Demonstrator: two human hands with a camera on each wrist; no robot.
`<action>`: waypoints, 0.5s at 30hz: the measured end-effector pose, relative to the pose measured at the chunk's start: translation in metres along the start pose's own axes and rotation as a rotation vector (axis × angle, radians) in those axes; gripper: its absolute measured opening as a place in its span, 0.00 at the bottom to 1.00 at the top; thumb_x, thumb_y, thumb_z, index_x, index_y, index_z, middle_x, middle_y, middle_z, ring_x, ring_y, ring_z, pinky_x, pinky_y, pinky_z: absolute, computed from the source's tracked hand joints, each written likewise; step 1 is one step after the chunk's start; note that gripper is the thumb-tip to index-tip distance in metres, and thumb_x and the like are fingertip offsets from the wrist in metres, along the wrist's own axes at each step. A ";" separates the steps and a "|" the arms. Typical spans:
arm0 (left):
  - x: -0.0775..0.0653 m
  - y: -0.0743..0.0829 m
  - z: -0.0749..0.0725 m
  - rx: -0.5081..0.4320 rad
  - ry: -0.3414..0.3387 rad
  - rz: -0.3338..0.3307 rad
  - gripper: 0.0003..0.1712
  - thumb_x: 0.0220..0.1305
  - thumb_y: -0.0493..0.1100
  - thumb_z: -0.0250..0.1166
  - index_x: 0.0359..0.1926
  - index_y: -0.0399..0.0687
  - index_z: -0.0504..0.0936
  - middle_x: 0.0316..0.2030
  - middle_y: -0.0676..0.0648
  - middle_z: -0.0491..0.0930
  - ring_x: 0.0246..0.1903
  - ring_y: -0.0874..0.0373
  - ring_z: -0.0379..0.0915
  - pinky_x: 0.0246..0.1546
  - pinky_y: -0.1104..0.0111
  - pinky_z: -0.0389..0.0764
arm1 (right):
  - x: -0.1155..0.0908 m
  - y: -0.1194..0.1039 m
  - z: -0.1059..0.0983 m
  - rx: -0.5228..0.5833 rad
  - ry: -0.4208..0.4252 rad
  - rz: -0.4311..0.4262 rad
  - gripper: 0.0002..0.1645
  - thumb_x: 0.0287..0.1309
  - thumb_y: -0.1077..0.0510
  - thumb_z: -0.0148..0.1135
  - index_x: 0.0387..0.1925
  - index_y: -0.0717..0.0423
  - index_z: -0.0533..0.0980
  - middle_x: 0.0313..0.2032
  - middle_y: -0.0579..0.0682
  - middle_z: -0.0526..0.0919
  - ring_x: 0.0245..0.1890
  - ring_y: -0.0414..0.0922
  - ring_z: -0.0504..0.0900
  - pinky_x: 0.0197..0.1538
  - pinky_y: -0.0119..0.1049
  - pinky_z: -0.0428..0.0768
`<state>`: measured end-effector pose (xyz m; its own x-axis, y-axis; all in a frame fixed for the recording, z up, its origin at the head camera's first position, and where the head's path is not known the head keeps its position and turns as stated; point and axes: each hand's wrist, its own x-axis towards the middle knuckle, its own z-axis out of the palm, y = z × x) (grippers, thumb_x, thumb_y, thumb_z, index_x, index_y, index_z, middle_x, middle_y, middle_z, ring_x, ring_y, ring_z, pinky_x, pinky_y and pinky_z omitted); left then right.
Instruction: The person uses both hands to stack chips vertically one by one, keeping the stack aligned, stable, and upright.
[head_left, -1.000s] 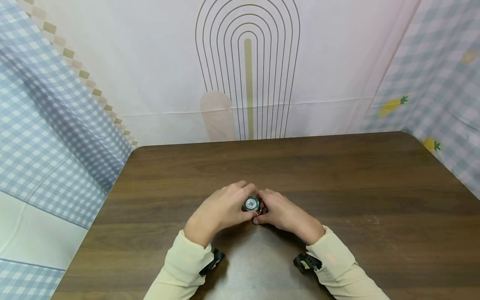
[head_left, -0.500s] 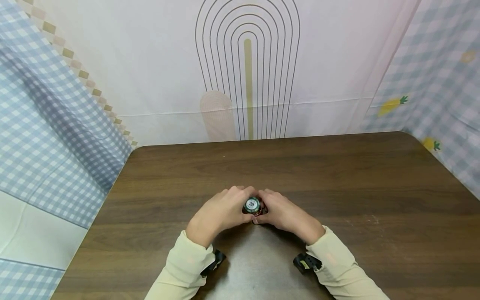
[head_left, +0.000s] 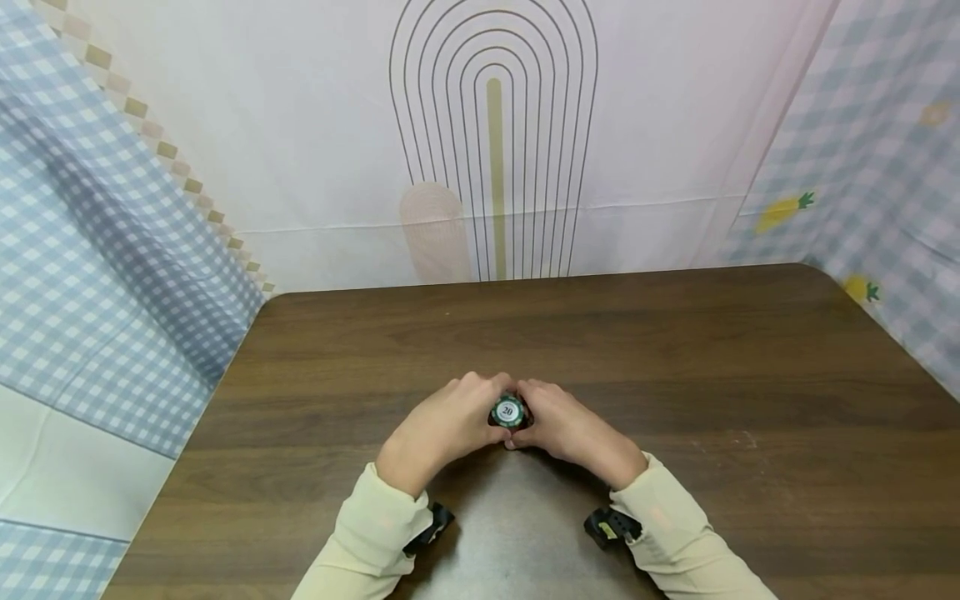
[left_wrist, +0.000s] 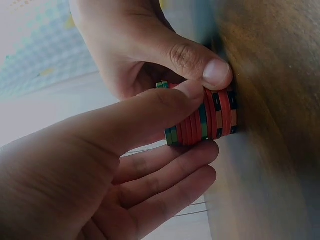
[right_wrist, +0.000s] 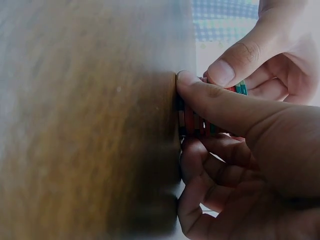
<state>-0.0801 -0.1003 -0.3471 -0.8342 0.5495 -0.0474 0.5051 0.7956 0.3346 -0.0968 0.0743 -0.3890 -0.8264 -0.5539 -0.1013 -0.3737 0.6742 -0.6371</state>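
A stack of poker chips (head_left: 507, 411) stands at the middle of the table, topped by a green chip marked 20. Red, green and black edges show along the stack in the left wrist view. My left hand (head_left: 442, 425) curls round the upper chips from the left, thumb on the near side. From the right, my right hand (head_left: 570, 425) grips the lower chips, its thumb (right_wrist: 187, 80) close to the tabletop in the right wrist view. The thumbs meet at the near side of the stack. Fingers hide much of the chips in the head view.
The brown wooden table (head_left: 337, 350) has rounded far corners. Behind it hangs a white cloth (head_left: 315, 125) with arch lines. Blue checked cloth (head_left: 97, 275) borders the left side, and more hangs at the right. Black wrist straps (head_left: 615, 527) sit on both cuffs.
My left hand has shifted slightly right and nearer to me with the upper chips. They now sit closer in line over the lower ones. My right hand has stayed almost still.
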 end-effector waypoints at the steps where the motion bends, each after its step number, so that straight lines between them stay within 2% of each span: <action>1: 0.000 0.000 0.000 -0.002 0.001 -0.001 0.20 0.54 0.41 0.76 0.47 0.46 0.80 0.36 0.50 0.83 0.32 0.61 0.79 0.33 0.70 0.80 | 0.000 0.000 0.000 0.002 0.001 0.002 0.26 0.48 0.56 0.78 0.47 0.58 0.75 0.40 0.48 0.79 0.42 0.44 0.77 0.47 0.42 0.78; 9: 0.000 -0.001 0.000 -0.019 -0.012 -0.020 0.19 0.55 0.43 0.75 0.47 0.47 0.81 0.36 0.52 0.83 0.32 0.63 0.79 0.34 0.71 0.80 | 0.000 -0.003 0.002 -0.010 0.003 0.011 0.28 0.48 0.56 0.78 0.49 0.58 0.75 0.41 0.49 0.79 0.42 0.44 0.77 0.48 0.43 0.78; 15: -0.003 -0.003 -0.005 0.046 0.008 -0.048 0.24 0.59 0.56 0.72 0.53 0.52 0.81 0.44 0.54 0.82 0.40 0.61 0.79 0.39 0.65 0.81 | -0.005 -0.004 -0.007 -0.037 -0.046 -0.001 0.29 0.51 0.54 0.76 0.52 0.58 0.74 0.42 0.49 0.76 0.42 0.44 0.76 0.48 0.44 0.77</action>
